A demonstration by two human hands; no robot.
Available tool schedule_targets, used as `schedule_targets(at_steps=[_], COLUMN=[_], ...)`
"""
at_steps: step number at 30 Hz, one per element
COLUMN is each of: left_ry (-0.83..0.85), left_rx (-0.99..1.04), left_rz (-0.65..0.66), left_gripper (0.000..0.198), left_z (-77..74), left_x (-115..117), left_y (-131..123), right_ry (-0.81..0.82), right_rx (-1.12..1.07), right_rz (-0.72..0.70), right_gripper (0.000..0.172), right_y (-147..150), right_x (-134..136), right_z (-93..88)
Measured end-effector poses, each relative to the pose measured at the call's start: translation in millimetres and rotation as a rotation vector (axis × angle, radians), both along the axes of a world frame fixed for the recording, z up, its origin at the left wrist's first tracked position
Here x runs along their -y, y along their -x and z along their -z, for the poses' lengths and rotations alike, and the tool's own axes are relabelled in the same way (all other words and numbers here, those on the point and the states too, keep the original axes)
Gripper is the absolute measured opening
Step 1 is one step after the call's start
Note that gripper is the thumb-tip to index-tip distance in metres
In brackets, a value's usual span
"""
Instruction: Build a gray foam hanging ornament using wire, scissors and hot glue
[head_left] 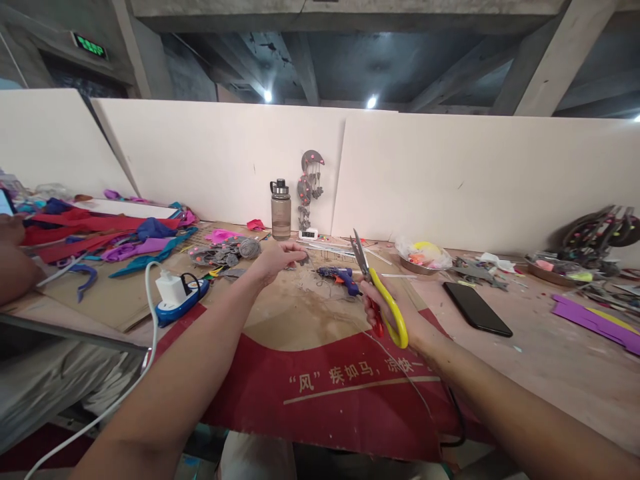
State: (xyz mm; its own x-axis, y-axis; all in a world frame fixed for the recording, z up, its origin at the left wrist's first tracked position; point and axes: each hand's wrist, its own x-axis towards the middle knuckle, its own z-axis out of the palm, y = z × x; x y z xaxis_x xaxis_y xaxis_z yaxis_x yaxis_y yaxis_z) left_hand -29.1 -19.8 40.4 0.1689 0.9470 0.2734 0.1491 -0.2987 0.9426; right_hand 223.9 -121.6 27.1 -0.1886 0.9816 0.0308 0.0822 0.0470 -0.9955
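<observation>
Left forearm and right forearm extend over a red-and-brown cardboard sheet printed with Chinese characters. Left hand: thumb and fingers pinch a small grey piece above the brown area; its exact shape is too small to tell. Right hand: grasps the handles of the scissors, one yellow, one red; blades point upward, slightly apart. A blue hot-glue gun lies between the hands, near the scissors. A grey yarn ball sits beyond the left wrist. Behind, a water bottle stands upright beside a small digital clock. A black smartphone lies to the right of the right hand.
</observation>
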Motion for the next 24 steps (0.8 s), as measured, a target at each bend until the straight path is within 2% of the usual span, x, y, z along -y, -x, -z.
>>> schedule_targets(at_steps=[3,8,11,15,20,24], left_ry=[0.082,0.131,0.118,-0.023,-0.074,-0.099], left_rx=[0.063,0.149,0.167,0.167,0.207,0.230], left_rz=[-0.018,-0.029,-0.014,-0.042,-0.055,-0.085], left_gripper=[0.029,0.026,0.025,0.023,0.030,0.035], left_z=[-2.1,-4.6,-2.8,2.6,5.6,5.0], left_x=[3,10,9,1,-2,0], left_y=[-4,-10,-12,-12,-13,-14], right_ry=[-0.066,-0.203,-0.178,-0.104,-0.092,-0.070], right_rx=[0.035,0.203,0.216,0.142,0.139,0.143], right_rz=[-0.023,-0.096,-0.163,-0.195,-0.278,-0.267], right_gripper=[0.039,0.031,0.031,0.035,0.024,0.021], right_y=[11,27,35,38,33,35], right_x=[-5,-7,-6,-8,-10,-10], right_z=[-4.2,-6.6,-4.7,-3.3,-2.3,-2.9])
